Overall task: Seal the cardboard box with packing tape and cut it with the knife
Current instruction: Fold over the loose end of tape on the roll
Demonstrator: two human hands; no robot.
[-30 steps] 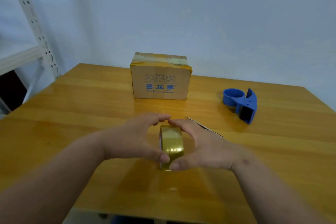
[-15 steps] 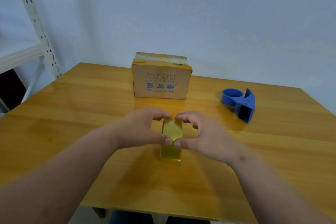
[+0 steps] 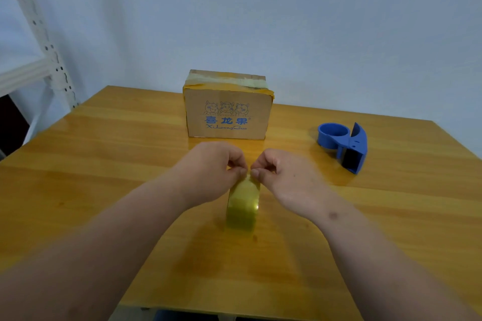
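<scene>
A yellowish roll of packing tape point(image 3: 243, 203) stands on edge on the wooden table point(image 3: 104, 164), in the middle. My left hand point(image 3: 208, 172) and my right hand point(image 3: 284, 180) meet at the top of the roll, thumbs and fingertips pinched on its upper rim. Behind them stands a small cardboard box point(image 3: 227, 109) with blue print, its top covered with old tape. No knife shows; the spot behind my right hand is hidden.
A blue tape dispenser point(image 3: 344, 146) lies on the table to the right of the box. A white metal shelf upright point(image 3: 39, 31) stands at the far left, past the table's edge. A pale wall is behind the table.
Both hands slid from gripping the roll's sides up to its top and now pinch there. The roll stays upright. A thin object seen behind my right hand is now hidden.
</scene>
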